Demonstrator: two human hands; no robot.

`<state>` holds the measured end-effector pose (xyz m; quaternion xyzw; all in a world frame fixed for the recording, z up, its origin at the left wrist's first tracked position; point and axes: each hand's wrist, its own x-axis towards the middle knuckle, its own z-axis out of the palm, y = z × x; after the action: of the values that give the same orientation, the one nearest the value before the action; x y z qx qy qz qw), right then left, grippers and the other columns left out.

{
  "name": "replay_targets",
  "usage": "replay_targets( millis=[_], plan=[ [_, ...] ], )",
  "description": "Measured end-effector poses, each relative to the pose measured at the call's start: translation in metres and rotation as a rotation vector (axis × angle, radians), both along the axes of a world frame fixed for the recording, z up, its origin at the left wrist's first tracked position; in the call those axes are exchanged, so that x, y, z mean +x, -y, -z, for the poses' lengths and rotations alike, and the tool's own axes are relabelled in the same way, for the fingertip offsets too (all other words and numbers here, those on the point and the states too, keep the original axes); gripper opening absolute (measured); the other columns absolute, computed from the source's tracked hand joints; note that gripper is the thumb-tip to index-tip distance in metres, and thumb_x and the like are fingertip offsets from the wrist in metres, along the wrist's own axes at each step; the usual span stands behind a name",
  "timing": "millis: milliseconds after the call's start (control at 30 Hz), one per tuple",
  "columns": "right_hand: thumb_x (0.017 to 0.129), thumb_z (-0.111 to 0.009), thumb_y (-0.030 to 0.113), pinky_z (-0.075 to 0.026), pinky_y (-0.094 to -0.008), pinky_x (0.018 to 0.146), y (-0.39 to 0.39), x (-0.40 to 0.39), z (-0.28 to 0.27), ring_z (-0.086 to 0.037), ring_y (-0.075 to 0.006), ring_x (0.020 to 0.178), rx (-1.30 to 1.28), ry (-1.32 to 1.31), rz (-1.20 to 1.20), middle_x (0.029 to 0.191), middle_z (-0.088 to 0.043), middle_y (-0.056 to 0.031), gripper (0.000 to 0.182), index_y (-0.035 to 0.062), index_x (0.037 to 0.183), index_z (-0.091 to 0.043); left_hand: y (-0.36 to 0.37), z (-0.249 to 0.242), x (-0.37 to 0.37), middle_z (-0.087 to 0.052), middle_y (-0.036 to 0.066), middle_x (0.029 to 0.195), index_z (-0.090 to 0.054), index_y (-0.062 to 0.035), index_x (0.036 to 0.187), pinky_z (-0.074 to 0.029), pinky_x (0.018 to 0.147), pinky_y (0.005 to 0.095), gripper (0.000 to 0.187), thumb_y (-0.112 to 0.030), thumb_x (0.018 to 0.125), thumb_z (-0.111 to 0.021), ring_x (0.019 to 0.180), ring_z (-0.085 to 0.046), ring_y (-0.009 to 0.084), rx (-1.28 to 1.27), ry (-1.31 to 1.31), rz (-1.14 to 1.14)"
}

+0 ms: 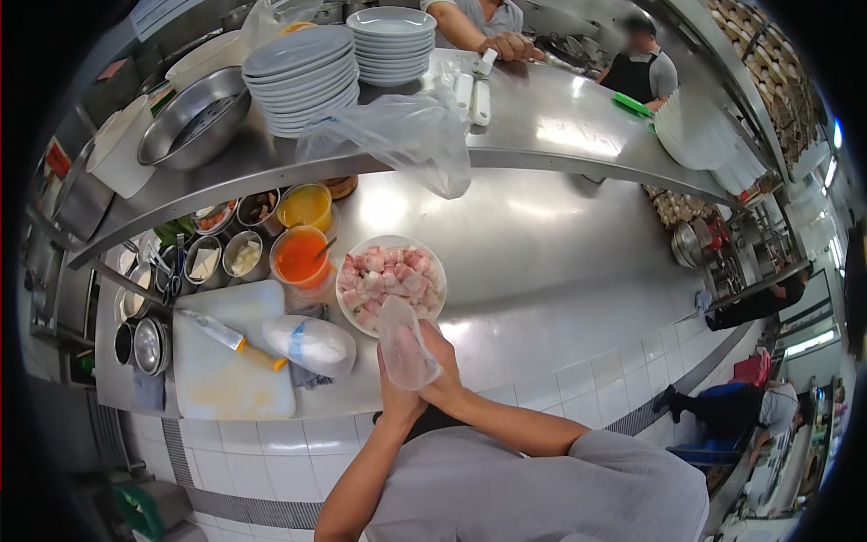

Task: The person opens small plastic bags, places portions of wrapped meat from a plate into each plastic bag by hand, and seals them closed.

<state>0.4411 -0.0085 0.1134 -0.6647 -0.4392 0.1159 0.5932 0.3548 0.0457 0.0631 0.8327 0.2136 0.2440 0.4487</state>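
Observation:
Both hands are together at the counter's front edge, just below a white plate (344, 312) heaped with pale pink raw meat pieces (388, 275). A translucent plastic bag (406, 348) is between them, its upper end overlapping the plate's near rim. My right hand (440, 366) is closed against the bag's right side. On the other side is my left hand (397, 395), its fingers mostly hidden behind the plastic. To the left lies a filled white bag (312, 345) beside a cutting board (203, 375) with a yellow-handled knife (217, 332).
Tubs of orange sauce (298, 257) and yellow liquid (305, 208) stand behind the board. The raised steel shelf (542, 135) holds stacked plates (302, 77), a steel bowl (194, 122) and a loose bag (397, 131). Another person's hand (510, 45) rests there; more people stand farther off.

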Motion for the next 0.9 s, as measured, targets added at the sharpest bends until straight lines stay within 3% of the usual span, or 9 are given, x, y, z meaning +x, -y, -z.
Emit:
replay_targets(
  millis=[100,200,267,467,600,700,767,867,900],
  plan=[
    [0.085,-0.069,0.012,-0.051,-0.0387,0.084,-0.006,0.001,0.009,-0.064,-0.0337,0.092,0.154,-0.063,0.061,0.104,-0.067,-0.0187,0.038,-0.0033,0.119,-0.060,-0.007,0.013,0.013,-0.060,0.023,0.130,-0.056,0.0011,0.128,-0.034,0.112,0.0552,0.047,-0.017,0.086,-0.065,0.127,-0.053,0.0406,0.230,0.094,-0.052],
    [0.093,-0.066,0.018,-0.051,-0.0317,0.072,-0.014,0.006,0.024,-0.065,-0.0215,0.079,0.013,-0.336,0.250,0.088,-0.068,-0.0134,0.024,-0.0040,0.104,-0.063,-0.001,0.014,0.013,-0.063,0.024,0.127,-0.061,0.0036,0.123,-0.033,0.114,0.0545,0.040,-0.014,0.087,-0.062,0.128,-0.054,0.0401,0.215,0.123,-0.088],
    [0.095,-0.071,0.027,-0.036,-0.0253,0.046,-0.025,0.016,-0.001,-0.044,-0.0077,0.049,0.022,-0.909,0.413,0.064,-0.051,0.0024,0.032,0.0052,0.078,-0.056,-0.002,0.005,0.009,-0.063,0.023,0.128,-0.062,0.0044,0.121,-0.031,0.114,0.0545,0.038,-0.014,0.088,-0.061,0.129,-0.054,0.0395,0.153,0.114,-0.075],
    [0.098,-0.066,0.037,-0.027,-0.0253,0.041,-0.010,0.010,-0.033,-0.038,-0.0055,0.047,-0.189,-1.008,0.065,0.060,-0.045,0.0035,0.036,0.0092,0.078,-0.056,-0.035,0.029,-0.015,-0.065,0.021,0.124,-0.063,0.0000,0.126,-0.035,0.113,0.0457,0.044,-0.016,0.085,-0.063,0.124,-0.056,0.0372,-0.806,0.093,0.131],
    [0.097,-0.065,0.041,-0.042,-0.0274,0.052,-0.003,0.036,-0.036,-0.052,-0.0108,0.058,-0.566,-0.824,-0.190,0.074,-0.060,-0.0031,0.039,0.0027,0.096,-0.059,-0.036,0.000,0.014,-0.063,0.020,0.121,-0.062,-0.0041,0.121,-0.041,0.106,0.0454,0.042,-0.019,0.082,-0.068,0.117,-0.056,0.0408,-0.105,-0.245,0.267],
    [0.099,-0.059,0.042,-0.047,-0.0296,0.061,-0.002,0.077,-0.047,-0.057,-0.0126,0.066,-0.791,-0.466,-0.259,0.077,-0.063,-0.0036,0.041,0.0035,0.088,-0.063,-0.019,-0.041,0.026,-0.059,0.018,0.126,-0.058,-0.0077,0.126,-0.040,0.106,0.0470,0.047,-0.015,0.081,-0.069,0.117,-0.056,0.0373,-0.085,0.297,-0.267],
    [0.099,-0.061,0.040,-0.051,-0.0316,0.069,0.005,0.090,-0.030,-0.062,-0.0138,0.074,-0.832,-0.280,-0.306,0.082,-0.066,-0.0048,0.039,0.0019,0.092,-0.065,-0.026,-0.053,0.019,-0.054,0.022,0.131,-0.038,-0.0097,0.149,-0.038,0.107,0.0421,0.071,-0.016,0.085,-0.066,0.130,-0.047,0.0338,0.494,0.304,-0.089],
    [0.095,-0.061,0.032,-0.051,-0.0324,0.078,0.017,0.099,-0.016,-0.062,-0.0183,0.083,-0.356,-0.271,-0.624,0.088,-0.067,-0.0069,0.034,0.0010,0.107,-0.068,-0.028,-0.061,0.016,-0.059,0.017,0.125,-0.042,-0.0136,0.146,-0.038,0.109,0.0417,0.061,-0.009,0.088,-0.059,0.115,-0.060,0.0263,0.464,0.166,0.529],
    [0.094,-0.062,0.029,-0.051,-0.0320,0.079,0.017,0.100,-0.019,-0.061,-0.0184,0.084,-0.576,-0.332,-0.486,0.090,-0.067,-0.0075,0.032,0.0012,0.108,-0.069,-0.027,-0.068,0.015,-0.059,0.017,0.125,-0.042,-0.0136,0.146,-0.038,0.109,0.0417,0.061,-0.009,0.088,-0.059,0.115,-0.060,0.0263,0.459,0.158,0.519]
  ],
)
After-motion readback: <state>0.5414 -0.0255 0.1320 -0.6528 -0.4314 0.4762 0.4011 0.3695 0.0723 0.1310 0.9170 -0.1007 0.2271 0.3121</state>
